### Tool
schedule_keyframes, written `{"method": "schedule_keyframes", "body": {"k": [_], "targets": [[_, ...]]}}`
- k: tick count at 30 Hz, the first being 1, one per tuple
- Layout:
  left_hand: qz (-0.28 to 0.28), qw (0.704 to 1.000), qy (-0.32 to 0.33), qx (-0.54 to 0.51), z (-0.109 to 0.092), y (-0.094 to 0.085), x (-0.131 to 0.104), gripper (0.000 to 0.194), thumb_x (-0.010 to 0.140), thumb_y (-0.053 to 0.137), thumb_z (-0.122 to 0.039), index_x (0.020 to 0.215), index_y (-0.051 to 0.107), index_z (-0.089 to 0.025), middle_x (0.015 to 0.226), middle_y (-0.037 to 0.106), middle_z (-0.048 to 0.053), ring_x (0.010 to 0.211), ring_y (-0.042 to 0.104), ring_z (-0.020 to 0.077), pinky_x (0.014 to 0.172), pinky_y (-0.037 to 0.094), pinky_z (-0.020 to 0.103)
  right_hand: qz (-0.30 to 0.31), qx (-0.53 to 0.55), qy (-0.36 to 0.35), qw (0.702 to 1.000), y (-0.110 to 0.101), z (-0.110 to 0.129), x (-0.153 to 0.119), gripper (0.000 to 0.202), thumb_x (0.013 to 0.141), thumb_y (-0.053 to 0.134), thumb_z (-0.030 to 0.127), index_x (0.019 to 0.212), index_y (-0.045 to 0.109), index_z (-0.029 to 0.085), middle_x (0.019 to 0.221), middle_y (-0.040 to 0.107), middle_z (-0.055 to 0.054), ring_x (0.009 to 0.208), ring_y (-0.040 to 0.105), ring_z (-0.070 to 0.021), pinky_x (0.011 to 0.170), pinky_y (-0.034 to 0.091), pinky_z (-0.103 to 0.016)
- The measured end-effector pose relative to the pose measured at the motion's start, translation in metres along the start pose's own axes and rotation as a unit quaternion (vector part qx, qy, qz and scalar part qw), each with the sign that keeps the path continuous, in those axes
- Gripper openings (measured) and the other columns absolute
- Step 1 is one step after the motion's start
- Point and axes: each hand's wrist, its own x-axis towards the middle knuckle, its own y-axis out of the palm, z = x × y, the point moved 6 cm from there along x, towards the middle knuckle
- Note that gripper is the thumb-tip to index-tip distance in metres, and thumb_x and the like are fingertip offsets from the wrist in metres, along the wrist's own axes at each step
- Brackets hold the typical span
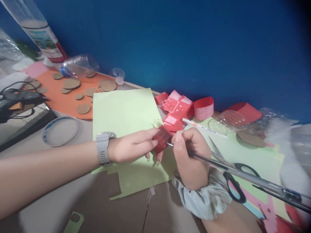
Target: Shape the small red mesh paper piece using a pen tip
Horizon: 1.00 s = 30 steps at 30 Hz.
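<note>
My left hand (133, 145) wears a grey-strapped watch. Its fingers close on a small dark red piece (161, 139) covered in a black crosshatch pattern; its material is hard to tell. My right hand (191, 158), with a pale blue scrunchie (206, 199) at the wrist, grips a clear-barrelled pen (257, 183). The pen's tip meets the right side of the red piece, or comes very close to it. Under both lies a light green paper sheet (123, 113), notched at its lower left.
Scissors (234, 187) with black handles lie beside my right wrist, partly behind the pen. Red paper cut-outs (178, 108) and a white marker (204, 127) sit behind. Cardboard discs (71, 83) rest on orange paper (51, 85) near a plastic bottle (81, 64). A tape roll (60, 131) is at left.
</note>
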Motion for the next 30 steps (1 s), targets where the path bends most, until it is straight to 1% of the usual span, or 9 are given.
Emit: {"method": "schedule_keyframes", "body": {"k": [5, 9, 12, 16, 21, 24, 26, 30], "targets": [[-0.003, 1.000, -0.002, 0.003, 0.000, 0.000, 0.000, 0.024, 0.102, 0.030, -0.027, 0.100, 0.049, -0.013, 0.090, 0.062, 0.011, 0.081, 0.059, 0.0181, 0.069, 0.052, 0.028, 0.029, 0.004, -0.005, 1.000, 0.003, 0.002, 0.000, 0.024, 0.090, 0.055, 0.018, 0.070, 0.043, 0.023, 0.055, 0.055, 0.005, 0.051, 0.052, -0.0126, 0.052, 0.041, -0.026], [-0.003, 1.000, -0.005, 0.008, -0.001, 0.000, 0.001, 0.024, 0.102, 0.032, -0.028, 0.099, 0.050, -0.013, 0.090, 0.062, 0.010, 0.081, 0.059, 0.0175, 0.070, 0.052, 0.027, 0.013, -0.005, -0.005, 1.000, 0.001, 0.002, 0.000, 0.025, 0.091, 0.055, 0.018, 0.069, 0.042, 0.023, 0.053, 0.054, 0.006, 0.048, 0.051, -0.0112, 0.051, 0.040, -0.026], [-0.001, 1.000, -0.006, -0.003, -0.001, 0.000, 0.000, 0.023, 0.102, 0.031, -0.028, 0.101, 0.049, -0.013, 0.088, 0.062, 0.009, 0.081, 0.059, 0.0174, 0.071, 0.052, 0.027, 0.025, 0.001, -0.013, 1.000, 0.002, 0.002, 0.000, 0.024, 0.091, 0.055, 0.018, 0.070, 0.043, 0.023, 0.055, 0.056, 0.006, 0.050, 0.052, -0.0111, 0.053, 0.041, -0.025], [0.003, 1.000, 0.005, 0.004, -0.001, 0.000, 0.001, 0.023, 0.102, 0.031, -0.027, 0.100, 0.049, -0.013, 0.090, 0.061, 0.010, 0.082, 0.059, 0.0175, 0.070, 0.052, 0.027, 0.011, 0.007, -0.020, 1.000, 0.001, 0.005, 0.001, 0.024, 0.090, 0.055, 0.017, 0.070, 0.045, 0.022, 0.055, 0.055, 0.005, 0.050, 0.054, -0.0115, 0.051, 0.042, -0.025], [-0.010, 1.000, -0.006, -0.016, 0.000, -0.001, 0.001, 0.020, 0.101, 0.032, -0.026, 0.100, 0.047, -0.014, 0.086, 0.062, 0.009, 0.079, 0.059, 0.0172, 0.070, 0.052, 0.028, 0.042, -0.019, -0.023, 0.999, 0.005, 0.010, 0.002, 0.026, 0.089, 0.055, 0.016, 0.067, 0.043, 0.023, 0.052, 0.054, 0.006, 0.045, 0.050, -0.0107, 0.048, 0.040, -0.025], [-0.003, 1.000, -0.001, -0.004, -0.001, 0.000, 0.001, 0.020, 0.101, 0.032, -0.025, 0.098, 0.049, -0.013, 0.088, 0.062, 0.010, 0.080, 0.058, 0.0171, 0.070, 0.052, 0.027, 0.032, -0.022, -0.032, 0.999, 0.004, 0.013, 0.002, 0.023, 0.089, 0.055, 0.015, 0.070, 0.045, 0.023, 0.053, 0.055, 0.006, 0.046, 0.052, -0.0106, 0.048, 0.042, -0.024], [-0.003, 1.000, 0.000, -0.006, -0.001, 0.000, 0.001, 0.020, 0.101, 0.033, -0.026, 0.098, 0.049, -0.014, 0.088, 0.062, 0.009, 0.081, 0.058, 0.0170, 0.070, 0.052, 0.027, 0.032, -0.019, -0.023, 0.999, 0.004, 0.012, 0.002, 0.023, 0.090, 0.054, 0.015, 0.069, 0.046, 0.023, 0.052, 0.055, 0.006, 0.046, 0.053, -0.0107, 0.048, 0.041, -0.024], [-0.008, 1.000, -0.002, -0.020, 0.001, 0.000, 0.001, 0.019, 0.101, 0.035, -0.028, 0.099, 0.048, -0.014, 0.087, 0.062, 0.009, 0.080, 0.059, 0.0174, 0.070, 0.052, 0.027, 0.038, -0.015, -0.020, 0.999, 0.004, 0.012, 0.002, 0.025, 0.090, 0.055, 0.017, 0.068, 0.046, 0.023, 0.051, 0.055, 0.006, 0.044, 0.051, -0.0108, 0.046, 0.040, -0.024]]}}
